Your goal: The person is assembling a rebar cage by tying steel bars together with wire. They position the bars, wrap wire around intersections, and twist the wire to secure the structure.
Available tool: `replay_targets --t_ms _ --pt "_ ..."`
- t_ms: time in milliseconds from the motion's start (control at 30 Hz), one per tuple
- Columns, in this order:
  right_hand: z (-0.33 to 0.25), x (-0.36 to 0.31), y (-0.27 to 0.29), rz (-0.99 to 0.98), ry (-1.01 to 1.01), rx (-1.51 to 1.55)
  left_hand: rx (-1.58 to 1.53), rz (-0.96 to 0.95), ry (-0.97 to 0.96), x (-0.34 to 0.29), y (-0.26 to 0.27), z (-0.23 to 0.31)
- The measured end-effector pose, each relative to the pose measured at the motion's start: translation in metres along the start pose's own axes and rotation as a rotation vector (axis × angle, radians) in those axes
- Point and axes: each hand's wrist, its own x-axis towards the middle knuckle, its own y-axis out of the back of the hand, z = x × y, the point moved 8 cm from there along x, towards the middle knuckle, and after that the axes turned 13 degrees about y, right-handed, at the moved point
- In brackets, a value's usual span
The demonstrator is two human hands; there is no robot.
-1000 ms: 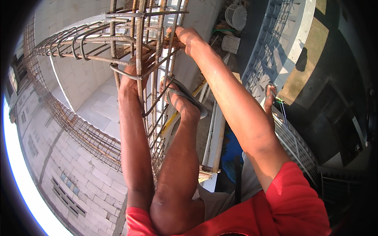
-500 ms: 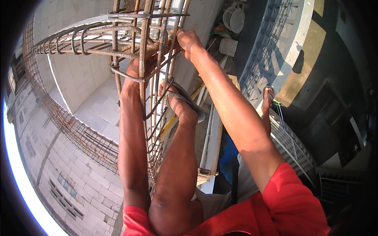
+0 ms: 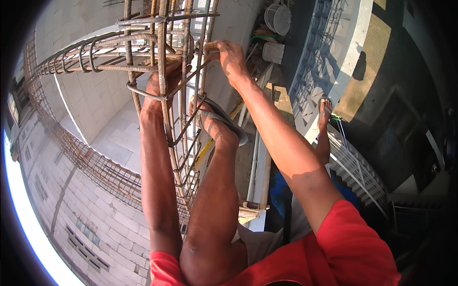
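An upright cage of rusty steel rebar (image 3: 162, 47) with square stirrups (image 3: 148, 92) stands before me. My left hand (image 3: 160, 82) reaches in among the bars, its fingers curled and partly covered by them; what they hold is hidden. At the cage's right side is my right hand (image 3: 231, 59), its fingers apart and pointing left at a vertical bar (image 3: 205, 62). Nothing shows between those fingers. A horizontal rebar cage (image 3: 105, 45) meets the upright one from the left, near my left hand.
My sandalled foot (image 3: 212, 117) rests beside the cage; the other foot (image 3: 325, 108) is farther right. Another long rebar cage (image 3: 95, 159) runs along the left above a block wall (image 3: 102, 212). White buckets (image 3: 277, 19) sit at the top right, and a white railing (image 3: 355, 169) stands below.
The view has shifted slightly, so the cage sits farther left. My right hand's fingers have come back from among the bars and spread apart. My left hand stays inside the cage.
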Motion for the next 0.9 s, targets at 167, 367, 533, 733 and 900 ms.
replay_targets --t_ms 167,367,533,733,900 --pt "0.003 -0.017 -0.006 -0.035 0.307 -0.234 -0.086 -0.036 -0.008 0.005 0.0 -0.001" --pt "0.024 0.0 -0.019 -0.157 0.225 -0.028 -0.036 0.01 0.042 0.005 -0.001 0.0" --pt "0.025 0.013 -0.018 -0.336 0.275 -0.033 0.067 -0.01 0.021 -0.001 -0.006 0.006" --pt "0.026 0.014 -0.019 -0.459 0.234 -0.052 0.042 -0.042 -0.048 -0.01 -0.012 0.009" --pt "0.009 0.005 -0.015 -0.344 0.105 -0.011 -0.13 -0.069 -0.011 0.004 -0.005 0.006"
